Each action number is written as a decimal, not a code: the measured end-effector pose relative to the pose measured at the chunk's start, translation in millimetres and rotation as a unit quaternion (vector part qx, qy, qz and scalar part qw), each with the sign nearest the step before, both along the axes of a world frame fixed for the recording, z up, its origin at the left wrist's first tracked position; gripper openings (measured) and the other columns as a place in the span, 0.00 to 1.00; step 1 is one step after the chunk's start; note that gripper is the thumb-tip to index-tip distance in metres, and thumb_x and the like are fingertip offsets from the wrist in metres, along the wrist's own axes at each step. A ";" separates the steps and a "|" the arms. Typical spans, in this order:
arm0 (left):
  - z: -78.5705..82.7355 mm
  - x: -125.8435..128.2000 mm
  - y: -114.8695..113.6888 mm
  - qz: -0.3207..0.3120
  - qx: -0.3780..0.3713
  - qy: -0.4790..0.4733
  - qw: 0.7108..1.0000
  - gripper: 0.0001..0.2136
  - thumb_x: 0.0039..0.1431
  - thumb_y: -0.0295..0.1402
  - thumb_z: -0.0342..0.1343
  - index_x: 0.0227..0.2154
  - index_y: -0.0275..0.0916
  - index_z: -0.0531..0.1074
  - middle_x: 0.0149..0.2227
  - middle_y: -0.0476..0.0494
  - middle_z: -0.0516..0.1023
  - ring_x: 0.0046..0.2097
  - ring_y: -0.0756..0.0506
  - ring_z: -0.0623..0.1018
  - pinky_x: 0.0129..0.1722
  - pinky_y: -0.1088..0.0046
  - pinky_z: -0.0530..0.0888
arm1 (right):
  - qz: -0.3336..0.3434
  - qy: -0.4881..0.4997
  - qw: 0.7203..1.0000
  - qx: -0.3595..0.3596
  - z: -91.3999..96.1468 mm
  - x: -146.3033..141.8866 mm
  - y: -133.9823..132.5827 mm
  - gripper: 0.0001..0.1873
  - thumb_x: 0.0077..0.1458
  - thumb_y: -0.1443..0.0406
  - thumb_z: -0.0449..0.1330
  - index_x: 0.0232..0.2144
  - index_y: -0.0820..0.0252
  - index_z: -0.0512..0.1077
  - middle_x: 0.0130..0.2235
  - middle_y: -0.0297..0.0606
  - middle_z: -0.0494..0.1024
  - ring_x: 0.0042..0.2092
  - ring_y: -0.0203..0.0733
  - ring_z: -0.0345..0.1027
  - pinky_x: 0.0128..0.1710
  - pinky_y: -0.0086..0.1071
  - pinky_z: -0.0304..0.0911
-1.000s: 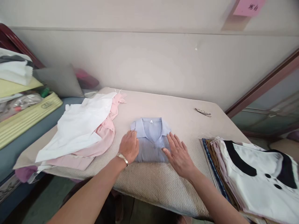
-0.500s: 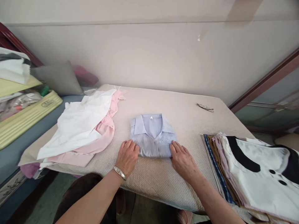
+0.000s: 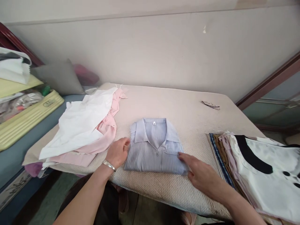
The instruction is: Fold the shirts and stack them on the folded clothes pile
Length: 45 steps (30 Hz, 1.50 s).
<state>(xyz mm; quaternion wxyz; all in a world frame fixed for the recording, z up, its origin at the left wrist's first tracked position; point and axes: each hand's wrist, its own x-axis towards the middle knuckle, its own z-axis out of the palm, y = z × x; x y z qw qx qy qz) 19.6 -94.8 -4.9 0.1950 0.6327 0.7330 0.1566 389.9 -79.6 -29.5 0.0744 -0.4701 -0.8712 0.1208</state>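
Observation:
A pale blue striped collared shirt (image 3: 150, 154), folded into a neat rectangle, lies flat in front of me with its collar away from me. My left hand (image 3: 118, 152), a silver bracelet at its wrist, is just beyond the shirt's left edge; its fingers are curled in and I see nothing in them. My right hand (image 3: 202, 172) has its fingers stretched out, the tips touching the shirt's right side near the chest pocket.
The shirt rests on a beige quilted cover (image 3: 159, 190). White cloth (image 3: 79, 117) over pink fabric (image 3: 109, 131) lies to the left. On the right are a stack of folded clothes (image 3: 255, 181) and eyeglasses (image 3: 211, 105). A wall (image 3: 145, 53) rises behind.
The shirt now sits lower in view, and more of its front shows. My left hand has come off its lower left corner and moved left; my right fingers have straightened.

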 end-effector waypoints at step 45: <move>-28.9 11.3 54.9 0.100 -0.048 0.055 0.992 0.09 0.61 0.40 0.55 0.31 0.40 0.71 0.34 0.41 0.80 0.40 0.41 0.78 0.37 0.68 0.66 | -0.322 0.089 0.935 -0.121 20.5 -34.6 43.8 0.19 0.59 0.52 0.58 0.25 0.58 0.75 0.31 0.42 0.79 0.33 0.42 0.69 0.31 0.33 0.53</move>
